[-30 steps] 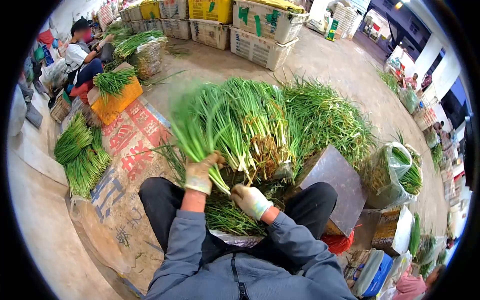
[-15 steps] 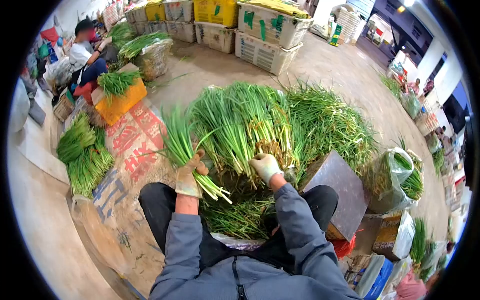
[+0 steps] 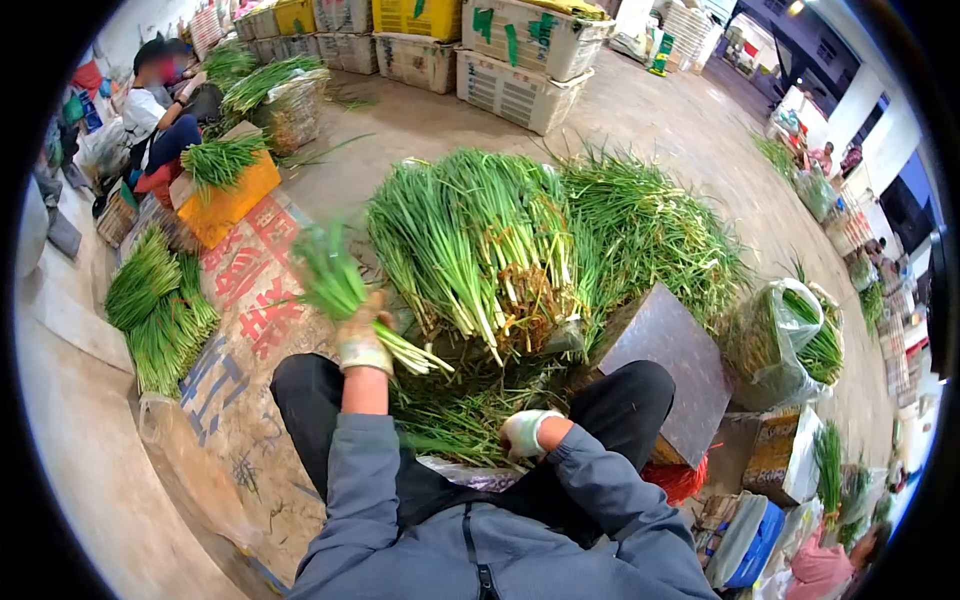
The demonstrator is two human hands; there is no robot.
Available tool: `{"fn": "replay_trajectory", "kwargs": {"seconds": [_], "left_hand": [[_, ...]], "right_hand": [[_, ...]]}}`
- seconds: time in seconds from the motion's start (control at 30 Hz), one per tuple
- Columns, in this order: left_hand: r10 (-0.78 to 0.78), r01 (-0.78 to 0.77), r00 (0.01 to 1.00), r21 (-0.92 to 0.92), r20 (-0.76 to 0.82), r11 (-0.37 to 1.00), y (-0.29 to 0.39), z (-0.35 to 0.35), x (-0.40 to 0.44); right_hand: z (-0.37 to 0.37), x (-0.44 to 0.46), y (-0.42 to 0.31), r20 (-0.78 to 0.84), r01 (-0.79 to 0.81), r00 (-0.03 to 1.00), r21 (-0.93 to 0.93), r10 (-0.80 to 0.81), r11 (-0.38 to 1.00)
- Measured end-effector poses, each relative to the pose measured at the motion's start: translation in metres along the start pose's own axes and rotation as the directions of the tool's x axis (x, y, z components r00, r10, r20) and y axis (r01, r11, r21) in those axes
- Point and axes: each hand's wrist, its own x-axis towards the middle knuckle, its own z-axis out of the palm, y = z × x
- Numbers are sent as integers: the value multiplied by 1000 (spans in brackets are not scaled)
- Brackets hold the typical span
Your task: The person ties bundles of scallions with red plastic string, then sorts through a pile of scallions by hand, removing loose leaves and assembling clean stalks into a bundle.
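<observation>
My left hand, in a pale work glove, is closed around a bunch of chives. Their green leaves point up and away, blurred by motion, and the white stem ends stick out to the right. My right hand, also gloved, is low between my knees with its fingers curled. Blurred green strands lie just left of it; whether it holds any is hidden. Beneath it are loose leaf scraps. In front lies a large heap of chives with brown, ragged root ends toward me, and a looser pile to its right.
A dark-topped box stands by my right knee, with a plastic bag of chives beyond it. Sorted chives lie at left near an orange box. A person sits behind. Stacked crates line the back.
My right hand has left the root ends of the heap and come down toward my lap. My left hand still holds its bunch, shifted slightly left. The view has moved a little.
</observation>
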Motion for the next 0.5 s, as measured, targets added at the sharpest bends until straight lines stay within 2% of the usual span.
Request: {"fn": "replay_trajectory", "kwargs": {"seconds": [0.03,0.07,0.1,0.13,0.17,0.2,0.23,0.27,0.3,0.33,0.37,0.4,0.47,0.5], "left_hand": [[20,-18,999,49,-43,999,6,-7,10],[42,-33,995,99,-90,995,8,-14,15],[173,-172,985,97,0,980,18,-1,-8],[174,-173,985,104,1,979,16,0,-12],[90,-91,996,91,17,992,15,1,-12],[5,-8,999,79,36,997,14,2,-13],[-5,-1,999,152,43,988,10,5,-14],[-5,-5,995,100,101,995,4,0,-13],[-39,26,996,154,80,988,-2,-2,-6],[-72,61,996,201,48,978,-7,-5,0],[-93,73,988,163,120,984,-2,1,-15],[-113,79,983,225,142,971,-1,7,-31],[-200,106,963,424,183,899,-11,12,-43],[-242,110,943,472,230,875,-23,8,-39]], "right_hand": [[-16,-7,4,-139,-111,984,20,112,994],[-14,-4,19,-640,114,768,123,-9,986],[-39,-11,11,-768,70,605,313,209,947],[-61,-17,2,-803,-12,450,433,391,901],[-80,-19,-6,-811,-37,357,484,464,874],[-89,-10,-4,-834,-94,305,453,459,886],[-91,3,5,-805,-111,378,451,458,885],[-96,11,11,-772,-127,447,446,452,886],[-93,15,15,-792,-17,392,502,468,865],[-96,5,11,-844,61,311,477,437,877],[-96,-7,6,-828,215,325,536,458,816],[-92,-16,-1,-802,356,355,592,481,723],[-89,-38,-29,-727,431,469,684,501,588],[-84,-42,-39,-722,392,498,681,480,618]]}}
